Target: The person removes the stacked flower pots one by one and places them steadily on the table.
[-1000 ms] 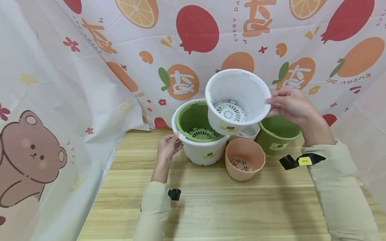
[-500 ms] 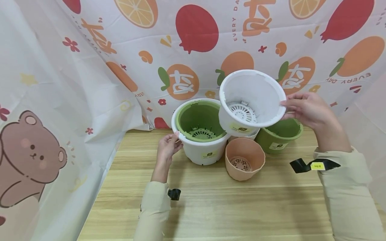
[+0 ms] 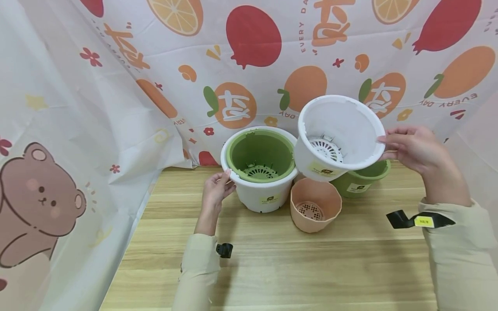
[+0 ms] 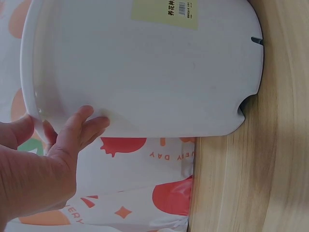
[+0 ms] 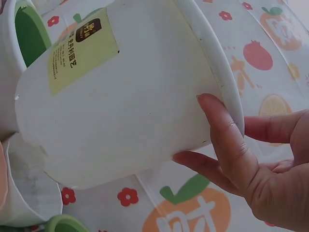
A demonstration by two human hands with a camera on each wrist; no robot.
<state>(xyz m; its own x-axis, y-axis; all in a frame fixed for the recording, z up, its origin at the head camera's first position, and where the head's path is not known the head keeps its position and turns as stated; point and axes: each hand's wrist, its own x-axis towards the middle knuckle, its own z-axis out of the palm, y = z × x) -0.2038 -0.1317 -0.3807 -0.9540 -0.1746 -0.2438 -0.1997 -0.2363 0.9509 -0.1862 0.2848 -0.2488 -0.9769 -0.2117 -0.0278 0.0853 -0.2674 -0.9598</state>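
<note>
My right hand (image 3: pixel 418 149) pinches the right rim of a white flower pot (image 3: pixel 350 129) and holds it tilted above the table. Its slotted bottom and yellowish label show. With thumb and fingers, my left hand (image 3: pixel 216 192) grips the left rim of a larger white pot (image 3: pixel 258 198) on the table. Nested inside that one is a green pot (image 3: pixel 260 151). In the left wrist view the fingers (image 4: pixel 79 128) lie against the outer wall of the white pot (image 4: pixel 145 77). The right wrist view has the lifted white pot (image 5: pixel 125 106) with fingertips under its rim.
A small peach-coloured pot (image 3: pixel 316 205) stands in front of the lifted pot. Behind it is another green pot (image 3: pixel 355 183), partly hidden. A smaller white pot (image 5: pixel 31 179) shows in the right wrist view. The wooden table (image 3: pixel 272 268) meets a printed curtain (image 3: pixel 249 77) at the back.
My right hand has carried the white pot to the right and slightly down, away from above the nested pots. My left hand has stayed on the larger pot's rim.
</note>
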